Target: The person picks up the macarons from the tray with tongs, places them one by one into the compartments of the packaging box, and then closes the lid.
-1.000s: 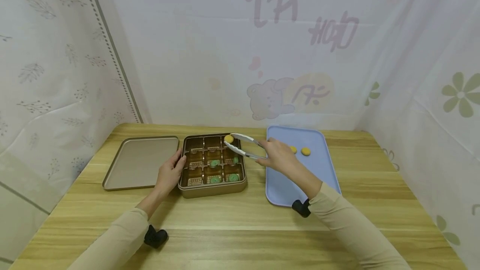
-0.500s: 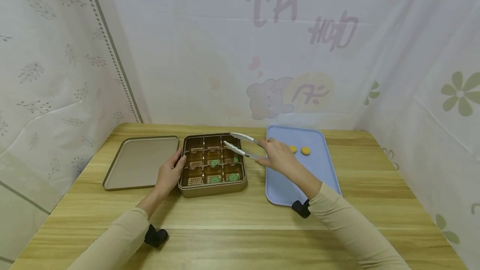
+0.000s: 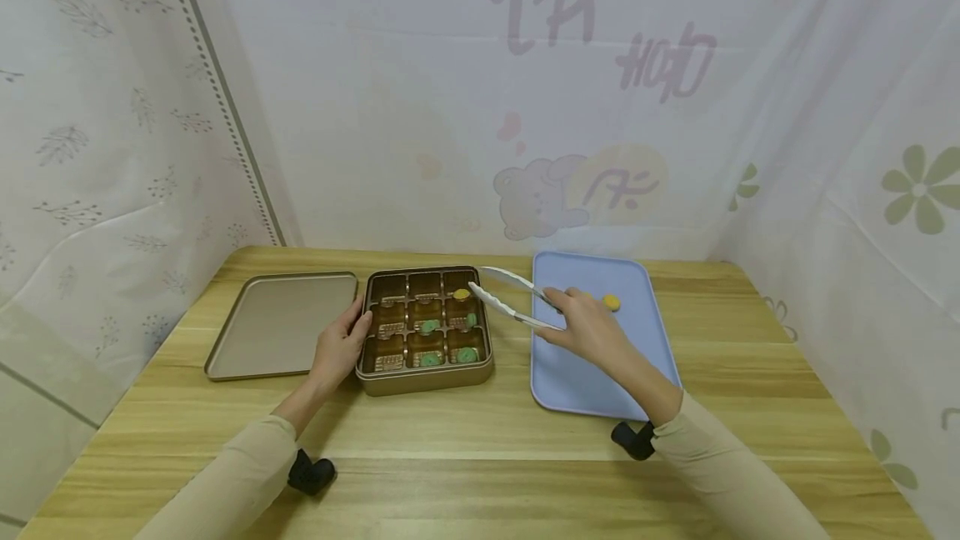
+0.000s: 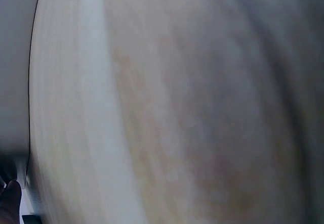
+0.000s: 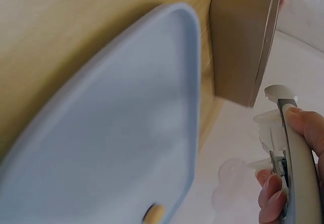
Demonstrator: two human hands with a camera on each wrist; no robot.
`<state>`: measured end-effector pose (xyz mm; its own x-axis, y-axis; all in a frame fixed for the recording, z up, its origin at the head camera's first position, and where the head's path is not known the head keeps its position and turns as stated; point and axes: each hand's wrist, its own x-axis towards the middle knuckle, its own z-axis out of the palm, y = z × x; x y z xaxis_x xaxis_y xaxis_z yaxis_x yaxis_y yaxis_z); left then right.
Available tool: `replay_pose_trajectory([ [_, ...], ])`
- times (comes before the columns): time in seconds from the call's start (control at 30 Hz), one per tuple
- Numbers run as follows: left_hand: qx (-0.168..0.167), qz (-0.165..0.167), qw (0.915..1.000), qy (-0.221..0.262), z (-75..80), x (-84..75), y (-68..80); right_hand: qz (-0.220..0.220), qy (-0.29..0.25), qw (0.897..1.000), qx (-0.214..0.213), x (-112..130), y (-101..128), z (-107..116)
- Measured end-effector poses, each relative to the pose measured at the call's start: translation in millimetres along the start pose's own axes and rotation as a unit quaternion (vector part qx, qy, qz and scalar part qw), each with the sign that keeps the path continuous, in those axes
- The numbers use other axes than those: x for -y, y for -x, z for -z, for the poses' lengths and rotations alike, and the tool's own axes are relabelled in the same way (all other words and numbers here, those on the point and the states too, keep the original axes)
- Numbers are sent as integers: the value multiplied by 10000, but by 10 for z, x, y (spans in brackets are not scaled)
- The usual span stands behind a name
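In the head view, a gold tin box (image 3: 425,383) with a divided insert stands in the middle of the table. Green round cookies, such as one at the front right (image 3: 467,355), lie in several compartments, and a yellow round cookie (image 3: 461,295) lies in the back right one. My left hand (image 3: 341,348) rests against the box's left side, fingers extended, thumb near the rim. My right hand (image 3: 596,330) grips a pair of tongs (image 3: 510,308), whose spread tips hold nothing and stand at the box's right rim. Another yellow cookie (image 3: 611,302) lies behind this hand on the blue tray (image 3: 577,390).
A flat gold lid (image 3: 281,327) lies on the wooden table (image 3: 480,490) left of the box. Printed cloth (image 3: 375,107) hangs behind and at both sides. Black wrist cameras stick out below both forearms, one under the left sleeve (image 3: 311,473).
The tongs let go of the yellow cookie, which now sits in the back right compartment. My right hand moved right with the tongs, hiding one tray cookie. My left hand stayed put.
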<state>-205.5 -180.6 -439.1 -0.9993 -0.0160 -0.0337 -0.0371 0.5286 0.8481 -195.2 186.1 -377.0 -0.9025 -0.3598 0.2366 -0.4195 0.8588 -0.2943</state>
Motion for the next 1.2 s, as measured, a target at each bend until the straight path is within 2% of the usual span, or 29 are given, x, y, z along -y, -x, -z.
replay_pose_trajectory([
  [0.23,26,41,10000,52,18,-10,9,-227,109,9991,-350,-297,302,90],
  [0.43,-5,36,10000,27,19,-9,16,-802,144,9965,-184,-574,575,222],
  [0.7,47,-6,10000,-19,17,1,-4,-1206,141,9926,-66,-906,892,354],
  [0.97,52,-23,10000,-16,21,17,-11,-1390,197,9901,46,-1149,1027,379],
  [1.2,73,20,10000,46,23,4,7,-1442,245,9892,118,-1223,1067,372],
])
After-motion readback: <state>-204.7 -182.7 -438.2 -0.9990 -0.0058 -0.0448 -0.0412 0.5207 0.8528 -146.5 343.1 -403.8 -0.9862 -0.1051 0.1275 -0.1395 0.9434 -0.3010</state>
